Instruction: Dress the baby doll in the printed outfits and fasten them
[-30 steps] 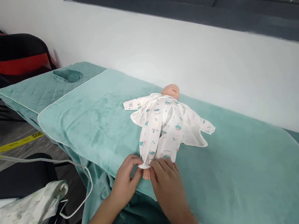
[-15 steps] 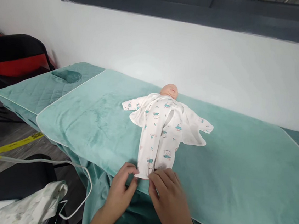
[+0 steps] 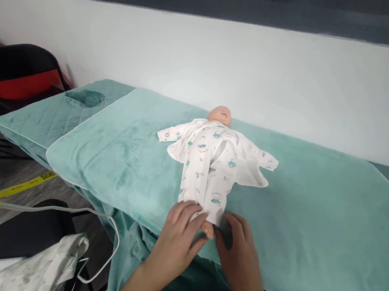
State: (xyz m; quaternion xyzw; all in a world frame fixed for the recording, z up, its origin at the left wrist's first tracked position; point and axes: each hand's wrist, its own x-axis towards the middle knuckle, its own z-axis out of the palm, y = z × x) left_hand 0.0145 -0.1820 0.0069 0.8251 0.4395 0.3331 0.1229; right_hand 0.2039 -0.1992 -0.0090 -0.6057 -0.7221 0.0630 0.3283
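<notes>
A baby doll (image 3: 220,114) lies on its back, head toward the wall, in a white printed jacket (image 3: 252,170) spread at the sides and matching trousers (image 3: 196,173). One bare foot (image 3: 208,230) shows below the right-hand trouser cuff. My left hand (image 3: 179,239) rests its fingers over the lower end of the left-hand trouser leg, hiding that cuff; its index fingertip and thumb are apart near the foot. On the other side of the foot, my right hand (image 3: 239,252) is curved, thumb and forefinger apart, fingertips at the edge of the right-hand cuff.
A green velvety cover (image 3: 312,213) drapes the bed, which has a face hole (image 3: 85,98) at the left end. The white wall (image 3: 203,63) borders its far side. A cloth (image 3: 50,260) and a white cable (image 3: 114,248) lie at lower left, near black chairs (image 3: 25,63).
Both hands have left the left-hand trouser cuff and shifted right toward the other cuff. The foot there has come into sight. The view has tilted slightly down.
</notes>
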